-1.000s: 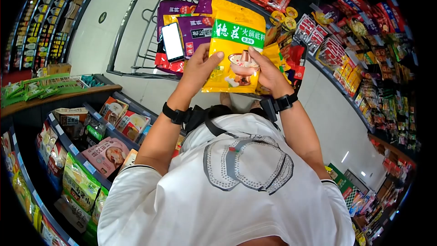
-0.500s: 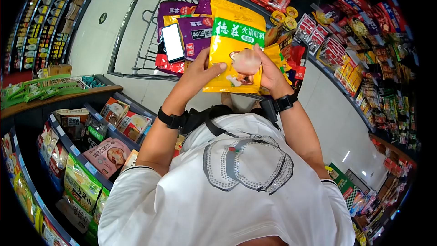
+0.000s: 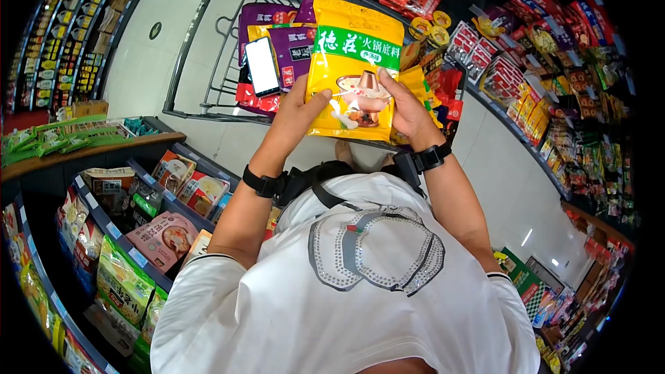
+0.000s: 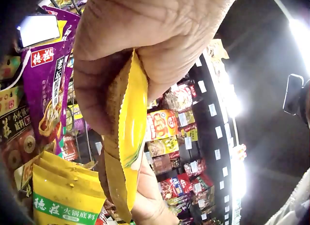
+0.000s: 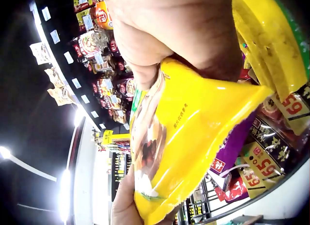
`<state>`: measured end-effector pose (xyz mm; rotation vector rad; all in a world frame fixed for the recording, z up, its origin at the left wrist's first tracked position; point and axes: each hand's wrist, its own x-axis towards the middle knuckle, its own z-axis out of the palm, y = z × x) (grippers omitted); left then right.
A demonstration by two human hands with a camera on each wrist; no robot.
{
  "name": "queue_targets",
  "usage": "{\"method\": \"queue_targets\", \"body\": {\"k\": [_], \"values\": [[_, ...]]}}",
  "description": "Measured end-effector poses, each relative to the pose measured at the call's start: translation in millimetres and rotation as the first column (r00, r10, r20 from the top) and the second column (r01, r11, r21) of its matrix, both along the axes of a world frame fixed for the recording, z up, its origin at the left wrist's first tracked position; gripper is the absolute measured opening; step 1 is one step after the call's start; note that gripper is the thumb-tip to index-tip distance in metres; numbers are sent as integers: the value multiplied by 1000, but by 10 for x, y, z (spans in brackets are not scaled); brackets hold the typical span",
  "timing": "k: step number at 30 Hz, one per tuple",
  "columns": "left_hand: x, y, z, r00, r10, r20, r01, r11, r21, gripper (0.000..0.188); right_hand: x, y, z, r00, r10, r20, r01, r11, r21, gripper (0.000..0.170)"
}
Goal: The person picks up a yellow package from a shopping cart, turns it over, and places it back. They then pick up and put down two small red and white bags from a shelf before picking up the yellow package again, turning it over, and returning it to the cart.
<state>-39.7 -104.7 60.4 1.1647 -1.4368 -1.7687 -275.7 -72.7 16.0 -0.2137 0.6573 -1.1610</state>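
In the head view I hold up a yellow hot pot seasoning packet (image 3: pixel 355 19) with a green band and a pictured copper pot, its printed front facing me. My left hand (image 3: pixel 296 116) grips its left edge, thumb on the front and fingers behind. On the opposite edge, my right hand (image 3: pixel 412 114) pinches the packet the same way. From the left wrist the packet (image 4: pixel 133 118) appears edge-on, with its crimped seam showing. The right wrist view shows its shiny yellow side (image 5: pixel 193 133) bulging below the hand.
A metal shopping cart (image 3: pixel 202 34) stands ahead, carrying purple packets (image 3: pixel 294 59), more yellow packets (image 4: pixel 68 191) and a phone with a bright white screen (image 3: pixel 262 66). Shelves of packaged food curve along the right; a low shelf with bags (image 3: pixel 125 277) is close on the left.
The packet has shifted slightly left and turned a little. My left thumb has slid lower along its edge; a pale patch over the pot picture half a second ago is gone.
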Motion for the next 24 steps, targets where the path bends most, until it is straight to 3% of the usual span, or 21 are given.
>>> {"method": "queue_targets", "body": {"k": [3,9,12,18,24], "values": [[-24,28,81,1000,14,-17,-13,999,41,53,-13,15,6,1000,-4,13,4,1000,-11,41],[-11,55,32,995,-29,98,32,999,-30,57,-25,41,-36,996,-84,40,84,996,13,38],[15,71,-37,995,-52,88,50,998,25,55,-62,61,-79,997,-74,20,75,996,-37,45],[10,74,-131,999,-2,55,8,994,-109,47,-30,65,10,994,-102,40,103,994,-30,38],[5,-27,-24,994,22,103,-17,999,-51,49,-23,98,135,992,-107,-62,102,991,-85,39]]}}
